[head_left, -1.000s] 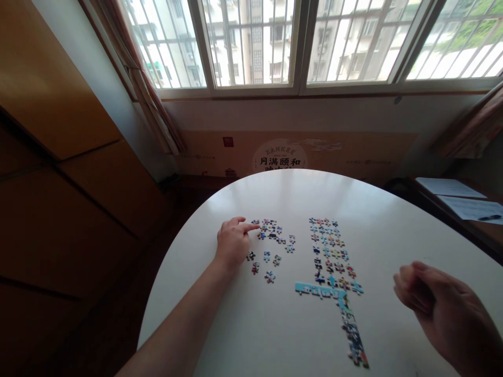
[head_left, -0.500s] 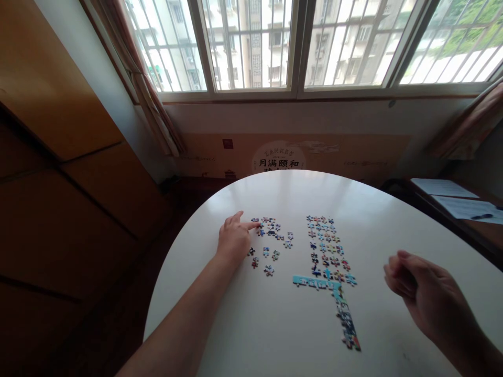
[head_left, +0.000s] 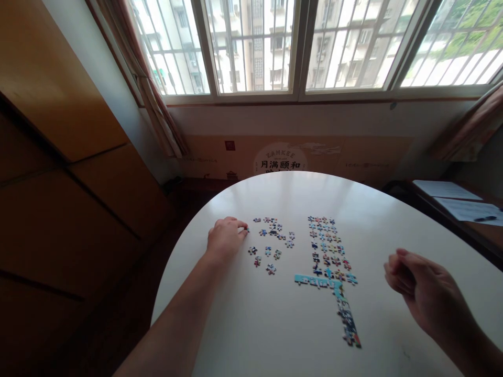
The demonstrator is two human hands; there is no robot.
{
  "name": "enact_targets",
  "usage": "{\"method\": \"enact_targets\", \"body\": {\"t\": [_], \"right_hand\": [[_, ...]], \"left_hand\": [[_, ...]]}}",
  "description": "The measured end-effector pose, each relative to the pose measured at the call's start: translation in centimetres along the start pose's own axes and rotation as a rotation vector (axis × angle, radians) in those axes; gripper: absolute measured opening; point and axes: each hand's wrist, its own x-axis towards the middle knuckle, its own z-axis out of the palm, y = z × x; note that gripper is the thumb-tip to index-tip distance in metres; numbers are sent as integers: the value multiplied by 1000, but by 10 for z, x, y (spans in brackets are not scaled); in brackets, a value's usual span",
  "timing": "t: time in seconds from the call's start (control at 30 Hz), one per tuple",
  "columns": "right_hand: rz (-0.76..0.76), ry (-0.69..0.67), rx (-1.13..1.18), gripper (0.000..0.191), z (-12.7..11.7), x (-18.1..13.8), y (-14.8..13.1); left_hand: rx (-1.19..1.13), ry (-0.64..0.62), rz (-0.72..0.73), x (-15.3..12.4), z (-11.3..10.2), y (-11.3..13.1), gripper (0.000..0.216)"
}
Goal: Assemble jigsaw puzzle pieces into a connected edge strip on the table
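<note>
Wall panel: brown wood fills the left of the view, dim beside the bright window.
Left hand: lies knuckles-up on the white worktop, fingers curled together; a small puzzle piece shows at the fingertips, but whether it is pinched or only touched cannot be told.
Loose pieces: a thin scatter just right of that hand, spread flat and apart, apparently so that each one can be read at a glance.
Sorted pieces: farther right, laid in rough rows, close but unjoined, above the built part.
Joined strip: a pale blue run of linked pieces lies across the worktop and meets a darker run leading toward the near edge, which looks like a corner of the border.
Right hand: raised clear of the worktop at the right, well apart from the pieces, fingers loosely folded in; nothing can be seen in its grip.
Papers: sheets and a pen lie on a side surface at far right.
</note>
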Motion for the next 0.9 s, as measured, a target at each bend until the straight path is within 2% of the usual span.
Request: {"method": "enact_targets", "body": {"t": [0.13,0.33,0.4,0.5,0.57,0.63,0.73,0.83,0.9], "right_hand": [[-12,-25,6,40,-2,3,3],[-38,-64,8,42,0,8,0],[-55,-89,-12,41,1,9,-2],[-81,-132,-34,41,1,11,-3],[-100,-155,-49,42,1,11,-5],[-124,-187,-80,42,1,9,-6],[-166,-268,-161,45,2,4,-8],[-234,-368,-270,44,5,-4,-14],[-303,-444,-336,40,7,-10,-18]], "left_hand": [[30,-23,1,0,-3,5,19],[47,-152,20,5,-15,4,15],[17,-190,-49,8,-21,3,18],[-101,-123,-96,7,-30,7,17],[-263,-28,-50,2,-34,16,19],[-501,1,12,-10,-34,32,29],[-806,-170,52,-37,-28,65,35],[-935,-444,7,-64,-20,97,33],[-1021,-585,-33,-77,-15,111,36]]}}
